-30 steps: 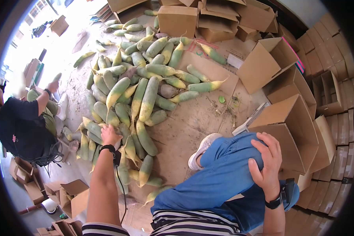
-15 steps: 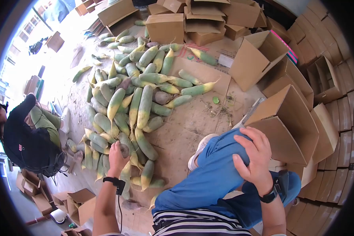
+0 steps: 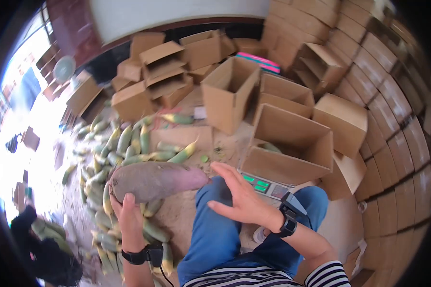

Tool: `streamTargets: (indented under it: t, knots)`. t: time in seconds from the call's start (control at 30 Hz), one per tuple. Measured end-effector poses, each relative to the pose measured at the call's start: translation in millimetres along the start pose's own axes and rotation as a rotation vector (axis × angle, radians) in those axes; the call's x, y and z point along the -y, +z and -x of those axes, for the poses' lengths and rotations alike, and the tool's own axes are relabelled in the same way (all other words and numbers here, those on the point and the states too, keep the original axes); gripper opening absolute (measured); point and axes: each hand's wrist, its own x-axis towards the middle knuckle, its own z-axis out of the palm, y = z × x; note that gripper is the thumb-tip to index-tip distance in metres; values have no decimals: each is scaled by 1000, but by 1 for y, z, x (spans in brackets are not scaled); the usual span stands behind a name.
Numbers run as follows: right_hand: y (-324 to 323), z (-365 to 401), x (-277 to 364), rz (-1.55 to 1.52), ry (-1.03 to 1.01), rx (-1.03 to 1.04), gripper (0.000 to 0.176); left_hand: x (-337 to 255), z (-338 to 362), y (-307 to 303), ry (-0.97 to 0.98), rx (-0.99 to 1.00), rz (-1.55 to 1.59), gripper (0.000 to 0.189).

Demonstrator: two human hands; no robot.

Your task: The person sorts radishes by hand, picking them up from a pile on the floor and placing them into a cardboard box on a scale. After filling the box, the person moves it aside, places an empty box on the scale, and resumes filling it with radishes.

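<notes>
A large purple-grey radish [image 3: 153,181] lies across the view above the floor, its thick end in my left hand [image 3: 128,213], whose fingers curl round it. Just right of its narrow pink end is my right hand [image 3: 237,198], fingers spread and holding nothing. Many green and yellow radishes [image 3: 124,141] are heaped on the floor below and beyond. An open cardboard box [image 3: 292,165] stands on a scale [image 3: 268,187] with lit green digits, and a green radish [image 3: 269,147] shows inside it.
More open boxes [image 3: 230,95] stand at the back, with stacked cartons [image 3: 388,138] along the right. A person in dark clothing [image 3: 45,248] is at the lower left. My blue-trousered knee [image 3: 208,225] is between my arms.
The view has turned rightward. My left hand has raised the purple-grey radish from the heap. My right hand has left my knee and moved near the radish's narrow end.
</notes>
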Motion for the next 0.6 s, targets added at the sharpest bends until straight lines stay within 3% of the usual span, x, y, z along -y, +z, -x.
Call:
streamTargets:
  t: [0.1, 0.27, 0.33, 0.43, 0.47, 0.53, 0.6]
  knots:
    - [-44, 0, 19, 138, -206, -136, 87, -6, 8, 66, -96, 168, 121, 97]
    - [-107, 15, 10, 176, -108, -67, 85, -4, 23, 136, -338, 396, 88, 108]
    - [-131, 25, -2, 329, 16, -47, 82, 12, 13, 142, -386, 500, 47, 108]
    - [-171, 31, -38, 432, 207, -114, 76, 29, 9, 138, -126, 655, -614, 101]
    - [-180, 33, -70, 504, 139, -216, 72, 34, 14, 134, -128, 658, -614, 101]
    - [-202, 27, -113, 637, 420, -130, 71, 43, 25, 130, 300, 1111, -1160, 88]
    - [-206, 12, -167, 813, 616, 64, 70, 53, 31, 136, 363, 1047, -1195, 82]
